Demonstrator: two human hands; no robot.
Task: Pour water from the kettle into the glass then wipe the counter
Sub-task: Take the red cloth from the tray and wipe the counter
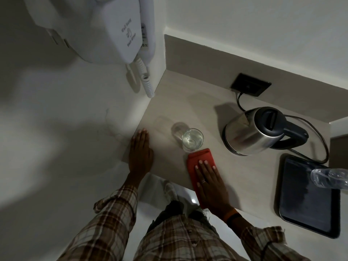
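Right hand (211, 187) flat on red cloth (199, 162), left hand (140, 153) flat on beige counter (235, 172); nothing grasped.

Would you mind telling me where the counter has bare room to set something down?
Bare patches: between the left hand and the clear water glass; behind the glass toward the corner; in front of the steel kettle, between the red cloth and black tray. Crowded: glass against cloth, the kettle's cord side.
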